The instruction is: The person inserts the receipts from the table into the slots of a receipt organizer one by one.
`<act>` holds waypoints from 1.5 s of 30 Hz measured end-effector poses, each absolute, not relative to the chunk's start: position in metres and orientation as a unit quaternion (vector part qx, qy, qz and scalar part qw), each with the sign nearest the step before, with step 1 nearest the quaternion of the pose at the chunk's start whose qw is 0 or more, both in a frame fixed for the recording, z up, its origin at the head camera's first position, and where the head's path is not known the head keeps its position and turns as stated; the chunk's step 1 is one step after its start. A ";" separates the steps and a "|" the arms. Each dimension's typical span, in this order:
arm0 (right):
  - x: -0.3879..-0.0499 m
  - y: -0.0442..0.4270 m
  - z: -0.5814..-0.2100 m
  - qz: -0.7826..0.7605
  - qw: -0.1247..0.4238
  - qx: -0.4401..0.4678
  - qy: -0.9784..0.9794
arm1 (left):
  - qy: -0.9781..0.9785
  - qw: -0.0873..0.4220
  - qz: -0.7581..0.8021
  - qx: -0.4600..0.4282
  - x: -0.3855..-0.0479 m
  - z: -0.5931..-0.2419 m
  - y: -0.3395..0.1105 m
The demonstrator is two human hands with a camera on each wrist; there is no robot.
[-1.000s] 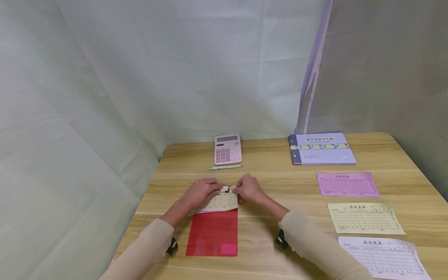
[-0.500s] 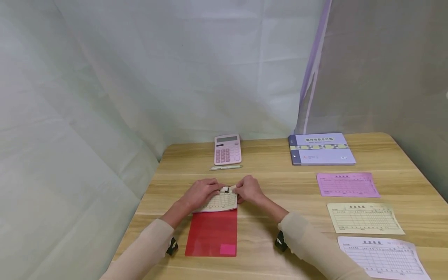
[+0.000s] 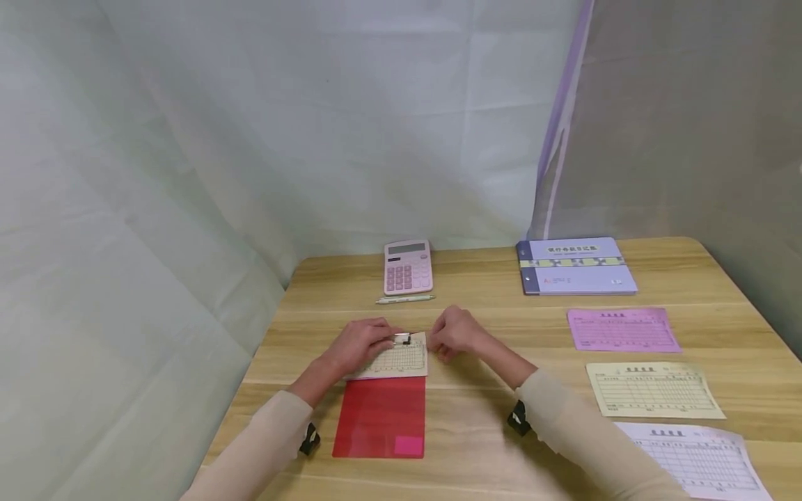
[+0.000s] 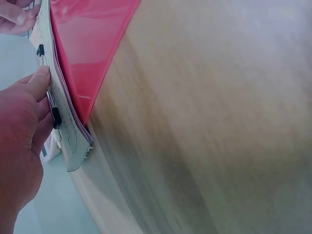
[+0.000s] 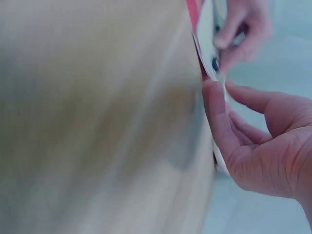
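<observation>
Clipped forms, lower centre of frame
Left hand: fingers grip 1 metal clip. Right hand: fingers at right edge, grip cannot be determined.

A pink calculator lies near the far edge of the desk, its screen toward the back, with a pale pen lying crosswise just in front of it. Farther right, well apart, is a lilac ledger with a dark spine on its left and a patterned band across the cover. In front of the ledger, three printed slips lie flat, one nearer than the next: pink slip, yellow slip, white slip. Pale cloth hangs behind the wood-grained desk, with a purple strip at right.
</observation>
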State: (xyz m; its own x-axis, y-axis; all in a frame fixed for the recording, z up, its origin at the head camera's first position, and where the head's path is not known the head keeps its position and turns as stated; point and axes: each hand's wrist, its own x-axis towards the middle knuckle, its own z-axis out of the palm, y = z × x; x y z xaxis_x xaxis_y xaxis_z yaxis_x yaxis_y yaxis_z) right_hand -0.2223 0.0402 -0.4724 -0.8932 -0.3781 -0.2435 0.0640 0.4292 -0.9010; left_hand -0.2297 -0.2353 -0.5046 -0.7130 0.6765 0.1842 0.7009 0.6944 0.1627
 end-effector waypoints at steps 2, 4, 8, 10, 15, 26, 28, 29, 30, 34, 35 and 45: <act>-0.228 0.051 -0.467 -0.515 0.199 -0.110 0.827 | -0.921 0.047 -0.117 -0.369 -0.230 -0.504 -0.236; -0.234 0.063 -0.461 -0.503 0.184 -0.129 0.834 | -0.924 0.040 -0.121 -0.361 -0.229 -0.504 -0.237; -0.244 0.091 -0.452 -0.476 0.144 -0.171 0.851 | -0.928 0.032 -0.124 -0.351 -0.230 -0.504 -0.238; -0.247 0.106 -0.448 -0.479 0.131 -0.182 0.849 | -0.930 0.028 -0.128 -0.344 -0.230 -0.504 -0.238; -0.252 0.150 -0.439 -0.532 0.123 -0.192 0.815 | -0.936 0.015 -0.141 -0.321 -0.230 -0.504 -0.238; -0.241 0.256 -0.434 -0.521 0.075 -0.151 0.837 | -0.938 0.014 -0.139 -0.317 -0.232 -0.503 -0.235; -0.237 0.274 -0.435 -0.512 0.065 -0.142 0.845 | -0.940 0.010 -0.139 -0.311 -0.232 -0.503 -0.234; -0.234 0.282 -0.436 -0.508 0.060 -0.136 0.848 | -0.941 0.009 -0.140 -0.308 -0.232 -0.503 -0.234; -0.232 0.291 -0.436 -0.505 0.056 -0.129 0.852 | -0.941 0.009 -0.141 -0.308 -0.232 -0.503 -0.234; -0.223 0.318 -0.437 -0.490 0.045 -0.101 0.865 | -0.943 0.007 -0.142 -0.302 -0.232 -0.502 -0.233; -0.220 0.324 -0.438 -0.486 0.042 -0.093 0.868 | -0.943 0.007 -0.141 -0.303 -0.232 -0.502 -0.233; -0.203 0.365 -0.449 -0.455 0.011 -0.029 0.890 | -0.940 0.011 -0.141 -0.311 -0.233 -0.502 -0.233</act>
